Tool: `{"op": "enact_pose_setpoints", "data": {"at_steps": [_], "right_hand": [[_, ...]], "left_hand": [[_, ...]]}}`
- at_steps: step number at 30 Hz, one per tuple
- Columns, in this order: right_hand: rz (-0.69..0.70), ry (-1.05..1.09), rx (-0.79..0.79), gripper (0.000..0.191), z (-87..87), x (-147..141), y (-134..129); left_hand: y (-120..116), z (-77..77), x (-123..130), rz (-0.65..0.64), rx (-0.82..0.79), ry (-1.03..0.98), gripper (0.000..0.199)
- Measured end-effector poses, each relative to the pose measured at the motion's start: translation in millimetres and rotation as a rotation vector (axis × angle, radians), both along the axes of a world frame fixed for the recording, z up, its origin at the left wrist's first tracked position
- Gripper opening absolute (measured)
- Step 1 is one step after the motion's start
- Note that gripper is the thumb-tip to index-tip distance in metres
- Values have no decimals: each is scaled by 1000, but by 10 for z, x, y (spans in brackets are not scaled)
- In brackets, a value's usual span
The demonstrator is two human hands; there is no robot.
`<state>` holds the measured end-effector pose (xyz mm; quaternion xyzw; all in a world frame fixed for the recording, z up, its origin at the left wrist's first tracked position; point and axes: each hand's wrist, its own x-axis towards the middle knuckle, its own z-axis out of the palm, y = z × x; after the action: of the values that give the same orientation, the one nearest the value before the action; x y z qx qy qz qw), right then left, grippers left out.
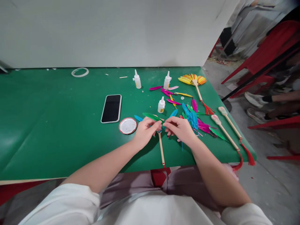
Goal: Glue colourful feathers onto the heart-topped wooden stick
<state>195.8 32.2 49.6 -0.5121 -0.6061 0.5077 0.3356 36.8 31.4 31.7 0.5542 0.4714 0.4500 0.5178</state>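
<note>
A green feather (pixel 151 116) is pinched between my left hand (pixel 145 130) and my right hand (pixel 180 128), its broad end pointing left. Both hands have closed fingers and meet above a wooden fan handle (pixel 161 149), whose top they hide. Blue feathers (pixel 173 113) stick out on both sides behind my fingers. A small white glue bottle (pixel 161 105) stands just beyond my hands. Loose blue feathers (pixel 192 117) and magenta feathers (pixel 206 126) lie in a pile beside my right hand. Left of my left hand is a round white lid (pixel 127 126) with a red rim.
Two more glue bottles (pixel 137 80) stand farther back. A phone (pixel 111 108) and a tape ring (pixel 80 72) lie to the left. A yellow-orange feather fan (pixel 196 86) and two bare fan handles (pixel 225 131) with red tassels lie right. Red chairs (pixel 272 53) stand beyond the table.
</note>
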Motion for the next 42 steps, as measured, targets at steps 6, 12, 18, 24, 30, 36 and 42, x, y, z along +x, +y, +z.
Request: {"op": "enact_pose_setpoints", "data": {"at_steps": [6, 12, 18, 24, 30, 36, 42], "right_hand": [[108, -113, 93, 25, -58, -47, 118], [-138, -458, 427, 48, -69, 173, 581], [-29, -717, 615, 45, -256, 2, 928], [-71, -189, 319, 32, -202, 45, 847], [-136, 241, 179, 35, 121, 268, 609], [-148, 351, 227, 27, 301, 235, 519], [-139, 601, 181, 31, 266, 152, 519]], "left_hand": [[29, 33, -244, -13, 118, 14, 23], [37, -127, -520, -387, 820, 329, 24], [50, -177, -445, -319, 1368, 520, 21], [44, -91, -398, -344, 1426, 572, 27], [45, -86, -357, -254, 1408, 571, 28], [38, -56, -337, -269, 1370, 564, 24], [31, -34, -326, -301, 1354, 581, 27]]}}
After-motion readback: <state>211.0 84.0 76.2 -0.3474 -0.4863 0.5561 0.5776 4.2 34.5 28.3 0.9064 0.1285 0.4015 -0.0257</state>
